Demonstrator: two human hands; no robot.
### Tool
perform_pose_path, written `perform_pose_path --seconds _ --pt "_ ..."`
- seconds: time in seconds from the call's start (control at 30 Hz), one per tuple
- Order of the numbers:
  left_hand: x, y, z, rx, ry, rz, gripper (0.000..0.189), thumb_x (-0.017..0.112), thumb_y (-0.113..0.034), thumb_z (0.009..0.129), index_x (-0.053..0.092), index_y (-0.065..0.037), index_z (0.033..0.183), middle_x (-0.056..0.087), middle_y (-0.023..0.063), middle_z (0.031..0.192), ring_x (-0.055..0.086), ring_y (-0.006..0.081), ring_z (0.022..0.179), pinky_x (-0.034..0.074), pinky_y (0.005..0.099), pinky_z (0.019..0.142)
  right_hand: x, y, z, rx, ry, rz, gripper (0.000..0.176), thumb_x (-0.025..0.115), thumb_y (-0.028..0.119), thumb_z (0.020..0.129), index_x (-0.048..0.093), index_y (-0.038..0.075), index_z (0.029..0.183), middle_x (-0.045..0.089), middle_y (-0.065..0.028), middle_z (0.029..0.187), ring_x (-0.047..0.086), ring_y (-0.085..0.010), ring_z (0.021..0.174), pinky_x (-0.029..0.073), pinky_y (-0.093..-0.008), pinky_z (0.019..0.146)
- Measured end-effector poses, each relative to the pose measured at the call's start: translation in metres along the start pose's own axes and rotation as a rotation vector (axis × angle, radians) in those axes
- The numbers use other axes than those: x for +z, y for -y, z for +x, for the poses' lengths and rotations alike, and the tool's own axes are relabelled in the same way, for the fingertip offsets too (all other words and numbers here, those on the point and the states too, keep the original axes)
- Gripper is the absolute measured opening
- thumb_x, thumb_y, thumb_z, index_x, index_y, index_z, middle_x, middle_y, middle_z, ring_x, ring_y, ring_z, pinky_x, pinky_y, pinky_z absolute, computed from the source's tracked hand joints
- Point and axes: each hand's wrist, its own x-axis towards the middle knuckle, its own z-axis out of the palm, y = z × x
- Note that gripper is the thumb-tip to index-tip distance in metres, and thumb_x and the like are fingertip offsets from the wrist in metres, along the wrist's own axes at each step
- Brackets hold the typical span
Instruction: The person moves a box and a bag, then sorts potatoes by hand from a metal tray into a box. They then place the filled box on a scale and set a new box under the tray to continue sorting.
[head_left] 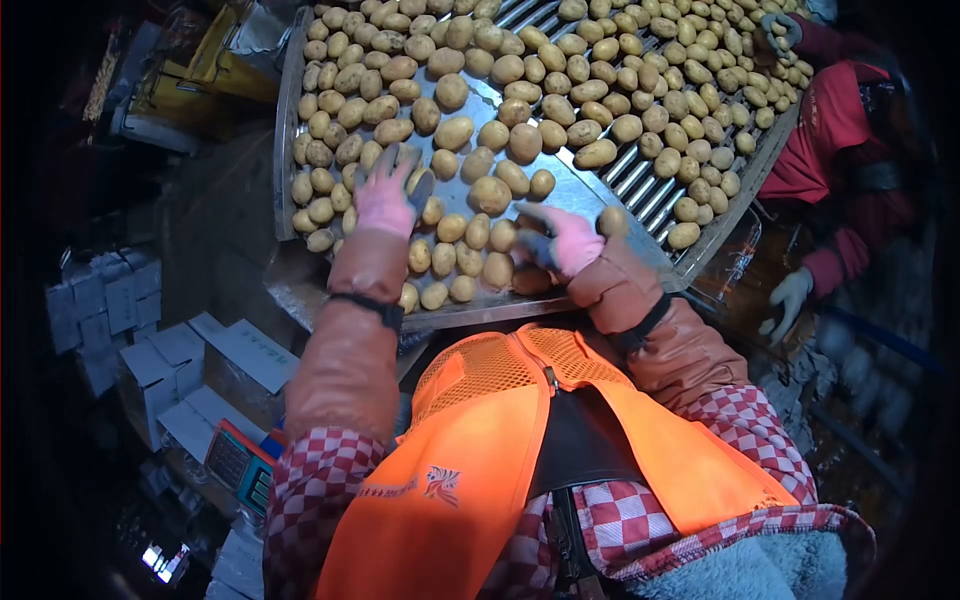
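Potatoes (489,195) lie across the metal sorting table (583,198), looser toward its near edge. My gloved left hand (388,195) spreads over some near the left edge; my gloved right hand (560,240), partly open, is among others by the near edge, its grip unclear. A co-worker's gloved hand (780,36) is at the far right corner.

Potatoes (489,195): well over a hundred on the sorting table (572,190), too tightly packed for an exact tally; roughly a dozen between the person's left hand (388,195) and right hand (565,240), toward the near edge. Sorting tables: one. Person's own gloved hands: two. Other gloved hands: two, one at the far right corner (780,35), one outside the right edge (792,298). Orange vests: one (455,480). Digital scales: one (240,465), off the near left corner. White boxes (160,365): several, overlapping, exact count unclear
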Motion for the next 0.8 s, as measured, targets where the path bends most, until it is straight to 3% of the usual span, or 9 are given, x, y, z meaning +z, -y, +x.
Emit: perform_pose_path --seconds 0.03,0.17,0.2,0.23,0.3,0.4,0.53,0.6,0.8 --pt "-0.007 0.004 -0.017 -0.036 0.055 0.040 0.047 0.069 -0.047 0.083 0.064 -0.027 0.125 0.052 0.0100 0.140 0.050 0.0286 0.129 0.032 0.0522 0.112 -0.026 0.040 0.004 0.365 0.081 0.088 0.041 0.066 0.018 0.091 0.060 0.014 0.131 0.069 -0.0154 0.108 0.068 -0.0246 0.090 0.053 -0.0335 0.084" --pt "-0.007 0.009 -0.060 -0.274 0.013 0.000 0.040 0.064 -0.041 0.088 0.064 -0.025 0.125 0.056 0.0101 0.132 0.050 0.0287 0.127 0.032 0.0528 0.109 -0.039 0.017 0.050 -0.064 -0.147 -0.028 0.041 0.064 0.019 0.091 0.059 0.013 0.131 0.070 -0.0156 0.101 0.068 -0.0246 0.086 0.054 -0.0354 0.078" --pt "-0.010 -0.008 -0.068 -0.273 -0.003 0.008 0.038 0.064 -0.039 0.087 0.064 -0.025 0.124 0.057 0.0103 0.129 0.050 0.0294 0.126 0.032 0.0523 0.108 -0.034 0.004 0.072 -0.413 -0.310 -0.265 0.041 0.064 0.017 0.089 0.059 0.012 0.129 0.070 -0.0155 0.100 0.068 -0.0324 0.091 0.054 -0.0400 0.078" --pt "-0.011 -0.025 -0.072 -0.271 -0.026 0.017 0.037 0.064 -0.036 0.087 0.065 -0.025 0.122 0.059 0.0105 0.126 0.051 0.0301 0.125 0.033 0.0518 0.108 -0.039 0.034 0.082 -0.290 -0.183 -0.325 0.040 0.065 0.012 0.084 0.061 0.011 0.124 0.069 -0.0151 0.105 0.065 -0.0369 0.099 0.053 -0.0422 0.083" --pt "0.024 -0.049 -0.089 0.184 0.021 0.050 0.040 0.068 -0.021 0.078 0.067 -0.019 0.118 0.060 0.0118 0.126 0.053 0.0337 0.122 0.037 0.0462 0.108 -0.030 0.037 0.114 -0.344 -0.119 -0.496 0.035 0.064 0.013 0.083 0.062 0.011 0.118 0.065 -0.0168 0.111 0.064 -0.0355 0.105 0.053 -0.0424 0.086" --pt "-0.010 -0.044 -0.084 0.213 -0.020 -0.082 0.033 0.063 -0.023 0.083 0.066 -0.022 0.116 0.062 0.0105 0.120 0.054 0.0311 0.119 0.038 0.0467 0.104 -0.020 0.061 0.142 -0.254 0.142 -0.826 0.038 0.066 0.015 0.082 0.062 0.014 0.120 0.060 -0.0193 0.119 0.061 -0.0370 0.110 0.052 -0.0438 0.088" --pt "-0.011 0.001 -0.092 -0.166 0.062 0.019 0.041 0.065 -0.017 0.079 0.065 -0.024 0.119 0.061 0.0098 0.122 0.055 0.0291 0.118 0.040 0.0448 0.102 -0.012 0.080 0.161 -0.192 0.346 -1.092 0.054 0.066 0.010 0.076 0.057 0.015 0.129 0.060 -0.0212 0.110 0.062 -0.0355 0.109 0.053 -0.0436 0.087" --pt "-0.025 0.003 -0.082 -0.447 0.237 0.144 0.047 0.065 -0.014 0.077 0.064 -0.026 0.123 0.060 0.0098 0.125 0.055 0.0277 0.121 0.041 0.0451 0.101 -0.013 0.070 0.159 -0.210 0.316 -0.925 0.046 0.066 0.019 0.081 0.058 0.014 0.126 0.059 -0.0201 0.115 0.061 -0.0363 0.112 0.051 -0.0427 0.091" --pt "-0.041 -0.059 -0.004 -0.117 0.293 -0.135 0.052 0.057 -0.004 0.080 0.059 -0.024 0.128 0.061 0.0174 0.123 0.061 0.0362 0.112 0.051 0.0463 0.090 -0.057 0.017 0.118 -0.191 -0.297 -0.255 0.040 0.068 0.025 0.082 0.060 0.012 0.119 0.064 -0.0202 0.110 0.061 -0.0383 0.106 0.050 -0.0459 0.091"
